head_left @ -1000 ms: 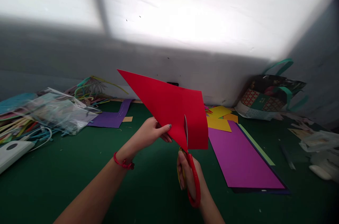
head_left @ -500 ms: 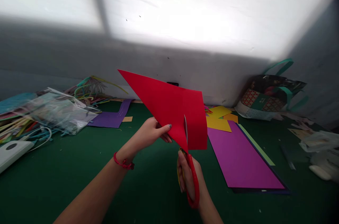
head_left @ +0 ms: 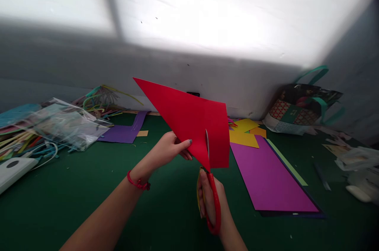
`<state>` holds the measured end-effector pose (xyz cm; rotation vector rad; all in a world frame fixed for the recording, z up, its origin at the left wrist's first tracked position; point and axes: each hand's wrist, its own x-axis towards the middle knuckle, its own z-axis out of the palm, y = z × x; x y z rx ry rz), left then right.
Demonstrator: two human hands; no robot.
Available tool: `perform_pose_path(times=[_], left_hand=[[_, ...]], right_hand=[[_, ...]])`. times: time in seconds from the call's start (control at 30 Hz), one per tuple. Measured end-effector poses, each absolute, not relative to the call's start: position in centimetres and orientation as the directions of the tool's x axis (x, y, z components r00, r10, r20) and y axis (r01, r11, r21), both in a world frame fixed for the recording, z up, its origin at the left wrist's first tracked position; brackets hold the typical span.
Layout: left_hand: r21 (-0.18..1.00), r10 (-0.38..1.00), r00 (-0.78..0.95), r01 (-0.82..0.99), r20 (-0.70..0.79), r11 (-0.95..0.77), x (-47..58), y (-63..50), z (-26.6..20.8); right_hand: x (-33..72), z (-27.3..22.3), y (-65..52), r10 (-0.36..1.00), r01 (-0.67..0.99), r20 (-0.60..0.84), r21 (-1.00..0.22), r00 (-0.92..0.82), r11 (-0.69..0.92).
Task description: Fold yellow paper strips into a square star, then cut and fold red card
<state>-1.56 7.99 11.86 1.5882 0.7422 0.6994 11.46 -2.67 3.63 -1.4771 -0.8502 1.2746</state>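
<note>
A sheet of red paper (head_left: 180,110) is held up above the table, its sharp corner pointing to the upper left. My left hand (head_left: 175,147) pinches its lower edge, thumb on the near face and fingers behind. My right hand (head_left: 209,193) grips scissors (head_left: 217,207) with red and yellow handles, blades pointing up. One blade shows in front of the paper along a cut that starts at the lower edge; the other blade is hidden behind. Right of the cut, the paper strip curves away.
Purple sheets (head_left: 272,180) lie on the green table (head_left: 166,215) at right, with yellow paper pieces (head_left: 244,138) behind. A patterned bag (head_left: 296,110) stands back right. At left are a clear plastic bag (head_left: 68,124), dark purple paper (head_left: 121,134) and a white power strip (head_left: 16,170).
The scissors handles and my right hand have shifted slightly left. The paper's right edge has curled a little further inward. My left hand keeps its place.
</note>
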Motion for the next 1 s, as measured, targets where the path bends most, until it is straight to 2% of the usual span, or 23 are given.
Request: perform_pose_path(times=[0.63, 0.8, 1.0], left_hand=[[0.991, 0.791, 0.611, 0.087, 0.026, -0.099, -1.5, 8.1, 11.8], [0.991, 0.800, 0.600, 0.106, 0.005, -0.085, -1.5, 8.1, 11.8], [0.995, 0.865, 0.502, 0.084, 0.008, -0.058, -1.8, 8.7, 11.3]], right_hand=[[10.8, 5.0, -2.7, 0.906, -0.104, -0.342, -0.940, 0.249, -0.326], [11.2, 4.2, -2.6, 0.909, -0.026, -0.327, -0.943, 0.258, -0.332], [11.5, 3.6, -2.5, 0.921, 0.022, -0.307, -0.947, 0.238, -0.321]])
